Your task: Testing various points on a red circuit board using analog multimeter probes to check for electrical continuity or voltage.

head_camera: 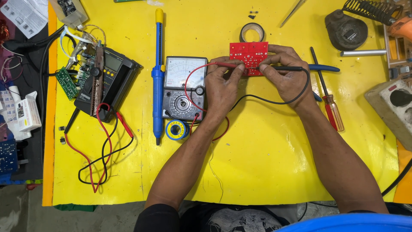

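Got my left hand (221, 88) pinched shut on the red probe (226, 65) and my right hand (286, 79) clamped on the black probe (285, 68), both tips down on the small red circuit board (249, 55), which sits on the glossy yellow tabletop (257, 163) just right of the analog multimeter (184, 88). My worry: the board's a thin, flat rectangle on slick plastic, so a bit too much pressure could make it skate, or a tip could slide and bridge two joints. The limp red lead could also snag.
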